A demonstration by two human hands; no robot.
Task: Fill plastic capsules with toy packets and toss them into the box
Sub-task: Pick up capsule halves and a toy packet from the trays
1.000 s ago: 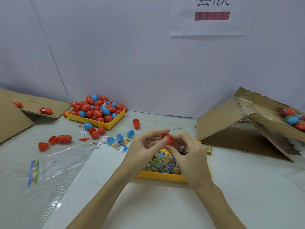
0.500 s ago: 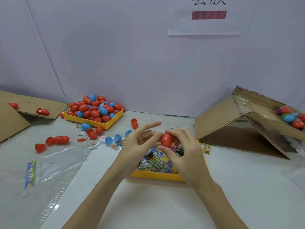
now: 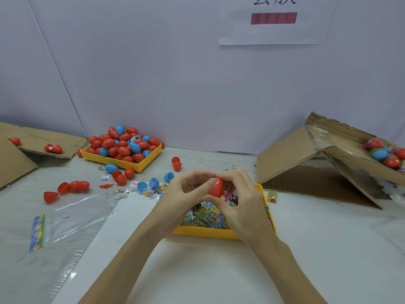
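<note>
A red egg-shaped capsule (image 3: 217,188) is held upright between both hands above the yellow tray of toy packets (image 3: 203,234). My left hand (image 3: 184,194) pinches it from the left with thumb and fingers. My right hand (image 3: 243,205) curls round it from the right and below. The colourful packets (image 3: 206,215) lie in the tray under the hands. At the far right a cardboard box (image 3: 341,150) holds several filled capsules (image 3: 382,153).
A second yellow tray (image 3: 122,164) heaped with red and blue capsules stands at the back left. Loose capsule halves (image 3: 153,183), small packets and a clear plastic bag (image 3: 72,216) lie on the left. Flattened cardboard (image 3: 32,139) sits at the far left.
The capsule has turned from lying behind the fingers to standing upright, and both hands have closed in round it. The hands stay above the packet tray.
</note>
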